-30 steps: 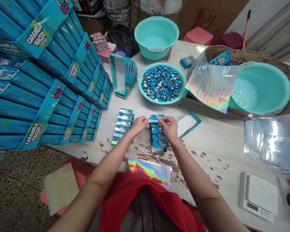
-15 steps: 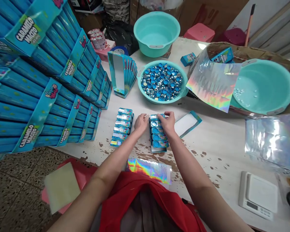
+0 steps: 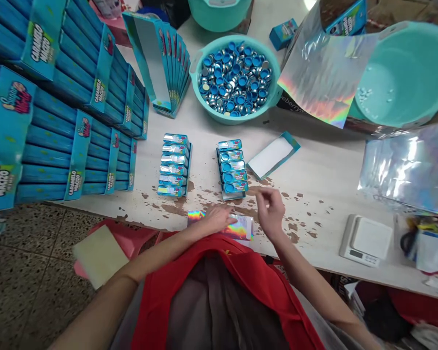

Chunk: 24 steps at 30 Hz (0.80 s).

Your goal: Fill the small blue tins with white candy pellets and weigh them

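Fingers of my left hand (image 3: 218, 218) lie spread on the holographic sheet (image 3: 243, 226). My right hand (image 3: 270, 211) is curled nearly closed.

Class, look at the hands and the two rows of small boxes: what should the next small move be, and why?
Probably lift a strip from the shiny sheet: the left hand rests on it, and the right row shows uncovered blue circles, while the left row has shiny tops.
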Motion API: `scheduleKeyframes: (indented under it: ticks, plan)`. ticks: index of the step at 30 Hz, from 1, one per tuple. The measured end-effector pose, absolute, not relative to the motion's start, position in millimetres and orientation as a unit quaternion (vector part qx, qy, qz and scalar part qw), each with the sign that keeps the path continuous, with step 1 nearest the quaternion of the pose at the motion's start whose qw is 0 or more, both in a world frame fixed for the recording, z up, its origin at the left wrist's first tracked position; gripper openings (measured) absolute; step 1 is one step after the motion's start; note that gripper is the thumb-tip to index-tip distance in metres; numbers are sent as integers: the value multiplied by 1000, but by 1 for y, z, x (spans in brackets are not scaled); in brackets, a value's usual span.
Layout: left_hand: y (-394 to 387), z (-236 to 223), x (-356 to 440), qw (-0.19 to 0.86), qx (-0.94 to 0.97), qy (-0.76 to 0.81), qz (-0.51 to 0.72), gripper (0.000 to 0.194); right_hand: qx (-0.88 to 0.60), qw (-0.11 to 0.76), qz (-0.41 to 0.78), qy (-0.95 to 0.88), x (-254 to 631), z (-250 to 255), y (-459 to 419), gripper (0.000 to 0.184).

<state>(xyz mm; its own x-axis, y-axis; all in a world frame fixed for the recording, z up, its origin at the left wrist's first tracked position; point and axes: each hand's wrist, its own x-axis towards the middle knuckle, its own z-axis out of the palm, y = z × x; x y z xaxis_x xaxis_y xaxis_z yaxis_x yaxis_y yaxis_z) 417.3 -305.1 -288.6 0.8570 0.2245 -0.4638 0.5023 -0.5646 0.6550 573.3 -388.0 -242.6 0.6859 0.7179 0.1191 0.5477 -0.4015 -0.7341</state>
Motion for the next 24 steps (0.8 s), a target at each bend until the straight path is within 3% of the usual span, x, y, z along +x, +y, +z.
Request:
scheduleKeyframes:
  ticks: [8, 12, 17, 20, 22, 24]
  plan:
    - [-312, -306, 444, 492, 818, 200, -222, 26, -806, 161, 150, -550, 534, -293, -479, 33]
    - [-312, -308, 443, 501, 807, 213, -229, 25, -802, 109, 176, -560, 527, -298, -494, 37]
    - [-313, -311, 446, 512, 795, 233, -226, 25, -793, 148, 218, -549, 531, -265, -491, 17]
    - [-312, -305, 444, 515, 795, 236, -218, 27, -801, 219, 244, -500, 543, -227, -471, 18]
    - [-309, -294, 442, 573, 761, 247, -176, 31, -809, 261, 255, -460, 552, -202, -454, 16]
    - [-305, -277, 438, 698, 659, 264, -91, 38, -812, 295, 263, -430, 560, -181, -439, 16]
